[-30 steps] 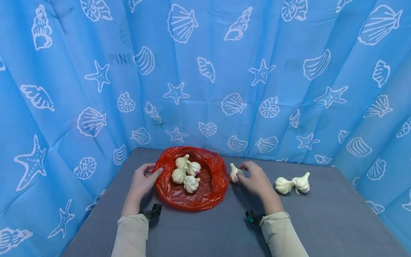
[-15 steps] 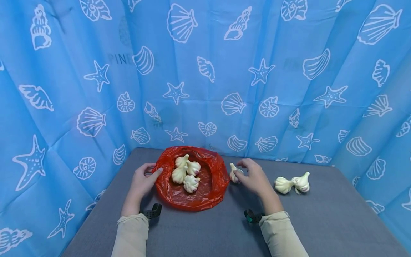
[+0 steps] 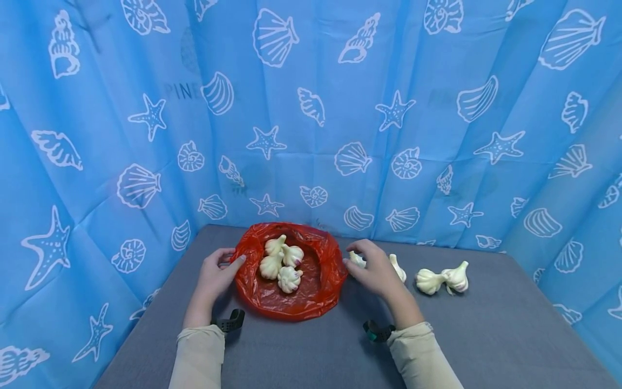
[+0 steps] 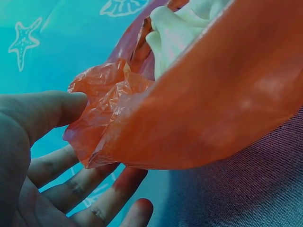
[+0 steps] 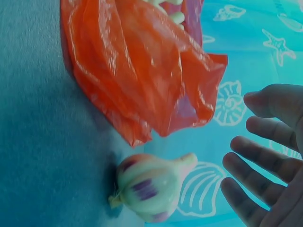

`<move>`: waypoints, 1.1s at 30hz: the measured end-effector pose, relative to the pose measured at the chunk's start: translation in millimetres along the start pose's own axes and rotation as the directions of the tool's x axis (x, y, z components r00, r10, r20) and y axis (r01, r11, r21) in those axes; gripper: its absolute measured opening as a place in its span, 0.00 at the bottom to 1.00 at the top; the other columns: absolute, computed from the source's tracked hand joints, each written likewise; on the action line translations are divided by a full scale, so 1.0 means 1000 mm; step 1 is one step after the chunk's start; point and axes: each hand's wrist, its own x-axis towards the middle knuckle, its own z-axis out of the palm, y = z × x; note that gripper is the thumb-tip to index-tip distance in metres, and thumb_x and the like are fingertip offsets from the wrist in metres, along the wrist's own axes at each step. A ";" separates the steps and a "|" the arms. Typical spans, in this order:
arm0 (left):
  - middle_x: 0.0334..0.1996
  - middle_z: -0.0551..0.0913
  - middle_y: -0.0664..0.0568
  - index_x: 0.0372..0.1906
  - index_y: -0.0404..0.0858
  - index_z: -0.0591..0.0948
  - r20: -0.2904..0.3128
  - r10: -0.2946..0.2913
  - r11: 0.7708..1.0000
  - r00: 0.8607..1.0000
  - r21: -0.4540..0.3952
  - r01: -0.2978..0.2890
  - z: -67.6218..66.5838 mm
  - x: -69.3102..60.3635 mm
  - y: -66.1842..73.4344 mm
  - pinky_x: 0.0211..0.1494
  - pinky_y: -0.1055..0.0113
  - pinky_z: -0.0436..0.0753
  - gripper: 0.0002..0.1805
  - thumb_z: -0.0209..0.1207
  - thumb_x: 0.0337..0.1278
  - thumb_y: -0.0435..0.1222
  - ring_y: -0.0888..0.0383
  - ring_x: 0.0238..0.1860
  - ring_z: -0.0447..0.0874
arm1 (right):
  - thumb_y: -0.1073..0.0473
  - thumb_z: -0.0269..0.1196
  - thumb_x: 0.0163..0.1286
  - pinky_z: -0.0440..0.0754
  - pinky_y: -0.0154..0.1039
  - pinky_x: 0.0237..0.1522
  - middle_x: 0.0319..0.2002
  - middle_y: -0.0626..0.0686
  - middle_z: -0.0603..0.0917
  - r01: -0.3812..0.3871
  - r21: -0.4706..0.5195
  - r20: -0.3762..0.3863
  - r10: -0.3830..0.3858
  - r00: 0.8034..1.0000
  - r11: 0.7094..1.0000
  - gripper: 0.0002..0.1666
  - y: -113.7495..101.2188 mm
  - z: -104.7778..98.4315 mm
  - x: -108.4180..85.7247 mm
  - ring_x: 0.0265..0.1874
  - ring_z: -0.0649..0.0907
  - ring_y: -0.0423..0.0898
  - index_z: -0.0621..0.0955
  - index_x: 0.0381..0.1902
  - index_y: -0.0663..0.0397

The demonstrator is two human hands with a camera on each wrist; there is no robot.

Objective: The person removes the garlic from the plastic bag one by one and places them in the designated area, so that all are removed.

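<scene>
At the lower centre of the head view, the red plastic bag (image 3: 290, 309) lies on the grey table (image 3: 311, 356), its mouth facing up and its longer axis running left to right. Four garlic bulbs (image 3: 270, 267) sit inside, toward the left of the mouth; the topmost has its stem toward the upper right. At the bag's left edge, the left hand (image 3: 216, 275) lightly pinches the rim, thumb over the plastic and fingers along the outer side. At its right edge, the right hand (image 3: 374, 270) has its fingers spread apart and holds nothing. Between its thumb and fingers shows a part-hidden bulb (image 3: 357, 259); the right wrist view has a bulb just beside the bag, clear of the fingertips, stem pointing right. Right of that hand, a half-covered bulb (image 3: 398, 269) tips its stem upper left. Further right, two touching bulbs lie: the nearer bulb (image 3: 427, 281) points right, the farther bulb (image 3: 457, 279) upper right.
</scene>
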 end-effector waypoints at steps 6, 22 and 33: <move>0.65 0.80 0.35 0.73 0.36 0.74 -0.005 0.005 1.000 1.000 -0.005 -0.005 -0.001 -0.001 0.001 0.65 0.47 0.86 0.33 0.62 0.75 0.52 0.41 0.61 0.84 | 0.59 0.71 0.70 0.88 0.56 0.56 0.52 0.56 0.87 -0.003 -0.015 0.055 0.004 0.998 1.000 0.16 -0.010 0.006 0.001 0.51 0.85 0.53 0.86 0.54 0.58; 0.64 0.80 0.36 0.73 0.36 0.74 -0.013 0.008 1.000 1.000 -0.012 -0.008 -0.003 -0.001 0.002 0.64 0.46 0.86 0.34 0.63 0.74 0.53 0.40 0.62 0.84 | 0.56 0.74 0.69 0.88 0.56 0.58 0.55 0.52 0.86 0.057 0.005 0.143 -0.057 0.988 0.998 0.18 -0.040 0.020 0.000 0.57 0.85 0.54 0.86 0.54 0.54; 0.65 0.80 0.35 0.72 0.36 0.74 -0.020 0.010 1.000 1.000 -0.017 -0.010 -0.004 -0.004 0.002 0.65 0.45 0.86 0.33 0.62 0.75 0.52 0.40 0.63 0.83 | 0.59 0.76 0.65 0.89 0.53 0.58 0.55 0.50 0.86 0.119 0.011 0.150 -0.119 0.982 0.993 0.19 -0.058 0.030 -0.001 0.57 0.84 0.51 0.86 0.53 0.46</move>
